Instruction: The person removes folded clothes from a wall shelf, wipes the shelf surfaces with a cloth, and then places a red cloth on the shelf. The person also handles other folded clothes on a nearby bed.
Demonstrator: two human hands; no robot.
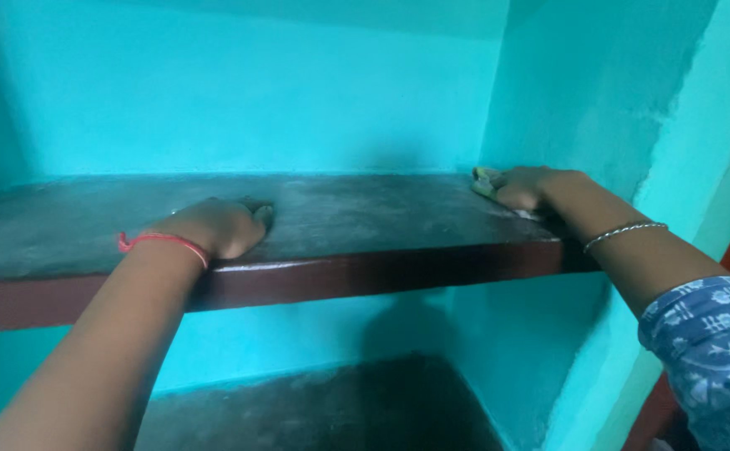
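Both hands working on the upper shelf [365, 213] of a turquoise wall niche.
Left hand [214, 225] is lying flat, holding nothing, near the front edge, likely bracing. Further in, right hand [522, 185] is closing over a yellow-green cloth [483, 182], pressing it onto the dusty shelf at the right wall [582, 100].

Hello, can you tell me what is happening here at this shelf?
A person leans both hands on a dark shelf set in a turquoise wall niche. The left hand, with a red thread at the wrist, rests flat on the shelf top near its front edge. The right hand, with a thin bracelet on the wrist, presses a small yellow-green pad on the shelf at the right corner. The shelf top looks dusty and grey. A lower shelf shows beneath.
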